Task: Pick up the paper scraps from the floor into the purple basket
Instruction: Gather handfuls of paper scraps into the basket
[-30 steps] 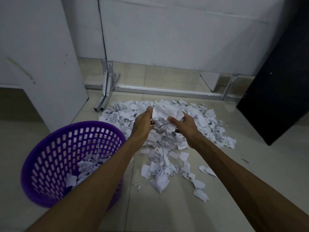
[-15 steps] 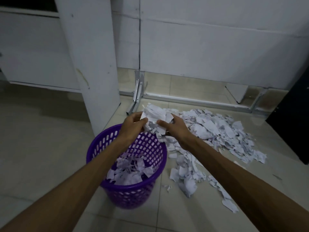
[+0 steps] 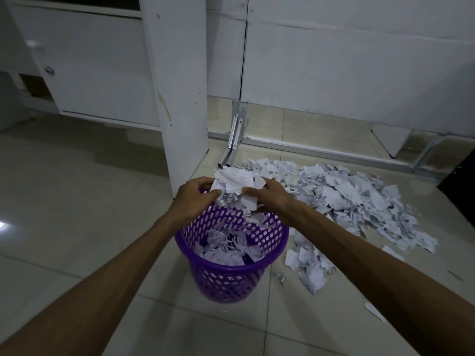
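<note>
While over purple basket (image 3: 231,268), left hand (image 3: 195,199), right hand (image 3: 270,199): fingers clasp paper scraps (image 3: 235,185).

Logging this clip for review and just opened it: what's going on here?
A person is clearing torn paper off a tiled floor. Both hands, left hand and right hand, hold a bundle of paper scraps between them above the far rim of the purple basket, which already has scraps inside. The bundle is not yet dropped. A large pile of scraps lies on the floor to the basket's right.
</note>
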### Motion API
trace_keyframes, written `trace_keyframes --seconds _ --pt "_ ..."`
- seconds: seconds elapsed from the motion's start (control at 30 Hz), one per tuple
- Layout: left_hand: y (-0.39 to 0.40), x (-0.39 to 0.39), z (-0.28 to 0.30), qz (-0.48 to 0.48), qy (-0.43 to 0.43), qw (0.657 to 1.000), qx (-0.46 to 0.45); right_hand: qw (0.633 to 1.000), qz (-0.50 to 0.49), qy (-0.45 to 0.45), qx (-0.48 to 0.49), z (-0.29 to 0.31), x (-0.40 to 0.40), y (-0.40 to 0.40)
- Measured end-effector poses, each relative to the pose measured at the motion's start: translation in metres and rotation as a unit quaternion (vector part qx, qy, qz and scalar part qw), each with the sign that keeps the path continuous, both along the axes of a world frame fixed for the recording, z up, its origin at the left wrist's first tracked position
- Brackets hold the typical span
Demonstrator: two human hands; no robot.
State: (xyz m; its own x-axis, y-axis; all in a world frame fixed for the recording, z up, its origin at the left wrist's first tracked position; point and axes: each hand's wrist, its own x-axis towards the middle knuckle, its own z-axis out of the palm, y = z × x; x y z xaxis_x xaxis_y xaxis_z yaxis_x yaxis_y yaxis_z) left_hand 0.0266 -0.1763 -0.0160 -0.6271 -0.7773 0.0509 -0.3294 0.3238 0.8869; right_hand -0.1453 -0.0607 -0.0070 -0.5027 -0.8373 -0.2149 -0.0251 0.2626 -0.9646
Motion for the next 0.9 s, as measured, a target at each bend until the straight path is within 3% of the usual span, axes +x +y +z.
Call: trace_keyframes --seconds 0.9 --pt "0.010 -0.015 -0.006 0.019 -0.013 0.998 -0.063 0.987 0.112 0.083 0.077 0.019 -0.014 0.032"
